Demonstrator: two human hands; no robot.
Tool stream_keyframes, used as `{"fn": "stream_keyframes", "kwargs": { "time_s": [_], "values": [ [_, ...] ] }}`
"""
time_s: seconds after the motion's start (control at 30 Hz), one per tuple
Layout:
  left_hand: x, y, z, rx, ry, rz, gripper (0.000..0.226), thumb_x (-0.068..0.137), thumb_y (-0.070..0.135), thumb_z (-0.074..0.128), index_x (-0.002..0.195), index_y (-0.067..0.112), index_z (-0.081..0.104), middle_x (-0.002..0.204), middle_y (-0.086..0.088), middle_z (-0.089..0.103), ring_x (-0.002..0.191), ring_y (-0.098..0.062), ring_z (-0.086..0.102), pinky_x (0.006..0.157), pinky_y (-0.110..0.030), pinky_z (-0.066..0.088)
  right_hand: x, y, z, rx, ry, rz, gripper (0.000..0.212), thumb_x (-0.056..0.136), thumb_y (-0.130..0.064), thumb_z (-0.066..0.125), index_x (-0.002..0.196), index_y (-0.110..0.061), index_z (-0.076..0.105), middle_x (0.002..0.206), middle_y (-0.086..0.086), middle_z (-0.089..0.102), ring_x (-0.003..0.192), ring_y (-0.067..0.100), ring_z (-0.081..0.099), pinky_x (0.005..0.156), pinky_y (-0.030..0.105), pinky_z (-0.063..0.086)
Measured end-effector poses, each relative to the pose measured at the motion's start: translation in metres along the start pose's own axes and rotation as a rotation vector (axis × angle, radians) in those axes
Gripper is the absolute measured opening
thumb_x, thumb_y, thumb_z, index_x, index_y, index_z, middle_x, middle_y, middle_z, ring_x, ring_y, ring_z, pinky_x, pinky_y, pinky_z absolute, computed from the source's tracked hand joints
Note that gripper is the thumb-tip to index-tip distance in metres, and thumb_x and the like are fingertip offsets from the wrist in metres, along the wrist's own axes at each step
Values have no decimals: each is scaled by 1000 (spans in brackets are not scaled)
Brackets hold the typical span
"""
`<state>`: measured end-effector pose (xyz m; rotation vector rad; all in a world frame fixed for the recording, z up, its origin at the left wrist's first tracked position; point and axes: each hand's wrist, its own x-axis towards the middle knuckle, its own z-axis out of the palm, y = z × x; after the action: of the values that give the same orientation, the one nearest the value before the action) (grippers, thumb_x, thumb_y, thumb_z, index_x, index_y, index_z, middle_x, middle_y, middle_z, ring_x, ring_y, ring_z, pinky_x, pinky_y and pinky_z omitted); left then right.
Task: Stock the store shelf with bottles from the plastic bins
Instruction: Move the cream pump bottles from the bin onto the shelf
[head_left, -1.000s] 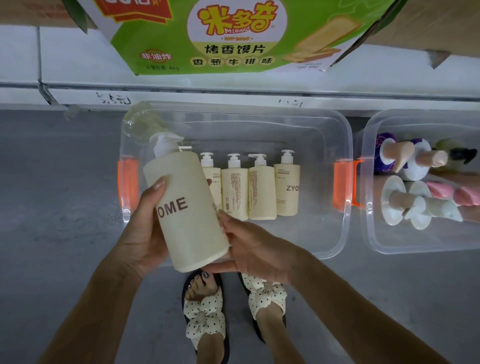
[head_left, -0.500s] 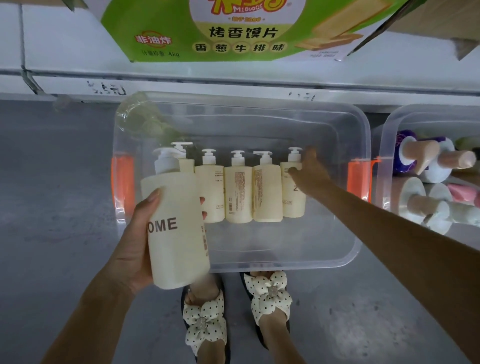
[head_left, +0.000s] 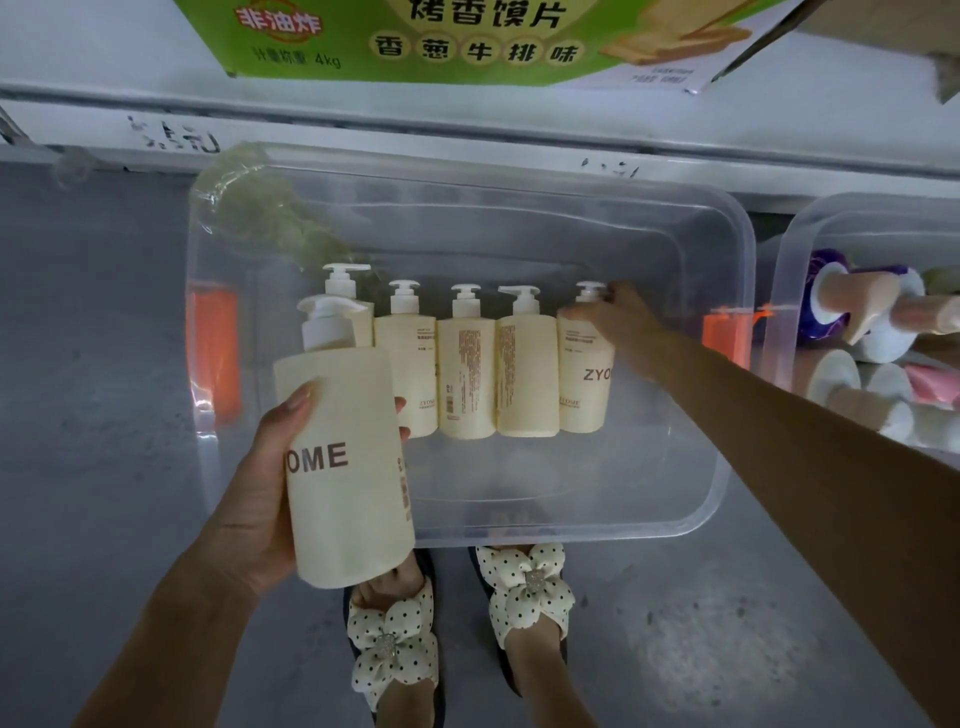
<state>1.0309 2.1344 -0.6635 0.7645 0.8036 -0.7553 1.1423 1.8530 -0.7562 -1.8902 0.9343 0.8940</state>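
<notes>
Left hand (head_left: 260, 499) is clamped round a cream pump bottle (head_left: 343, 457), long axis near-to-far and pump pointing far, over the near left corner of the clear plastic bin (head_left: 571, 499). Right hand (head_left: 621, 322) is inside, fingers curled on the neck of the rightmost bottle (head_left: 584, 384) in the row lying pumps-far. A second bin (head_left: 789, 291) sits just right, with a green carton (head_left: 467, 52) on the shelf beyond.

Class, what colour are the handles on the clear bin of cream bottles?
Orange; the handles show best in the head view.
</notes>
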Motion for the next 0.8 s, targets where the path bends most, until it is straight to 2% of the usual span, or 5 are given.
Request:
{"fn": "stream_keyframes", "kwargs": {
  "time_s": [0.13,0.27,0.5,0.7,0.8],
  "values": [
    [1,2,3,31,9,51,77,26,62,85,93,26,76,97,-6,73,82,-22,71,69,-42,59,-10,16,-6,15,51,-136,61,85,-12,67,137,-10,34,90,-5,53,85,12,57,66,24,42],
    [2,2,5,40,-8,31,78,27,63,84,94,25,76,96,-7,73,80,-21,70,71,-43,57,-24,30,-10,10,93,-228,73,85,-18,69,143,-18,26,118,1,55,107,19,54,89,37,45],
    [1,-7,14,25,-44,-14,74,27,60,86,92,26,76,92,-8,73,77,-22,70,69,-40,58,-32,30,-11,-26,23,-178,66,76,-16,77,121,-21,29,109,-1,47,96,18,52,70,26,46],
    [-3,-15,25,3,-60,-57,74,24,57,88,89,24,77,92,-7,73,76,-20,71,71,-40,57,-31,15,-19,-307,-103,-100,99,75,-6,78,142,-20,6,126,9,43,115,30,50,91,38,47],
    [-6,-18,29,-6,-49,-71,75,22,56,88,87,22,78,91,-8,74,75,-20,71,69,-40,57,-40,15,-20,-317,-80,-126,101,73,-8,79,143,-22,8,131,10,43,118,31,50,95,41,46]
  ]
}}
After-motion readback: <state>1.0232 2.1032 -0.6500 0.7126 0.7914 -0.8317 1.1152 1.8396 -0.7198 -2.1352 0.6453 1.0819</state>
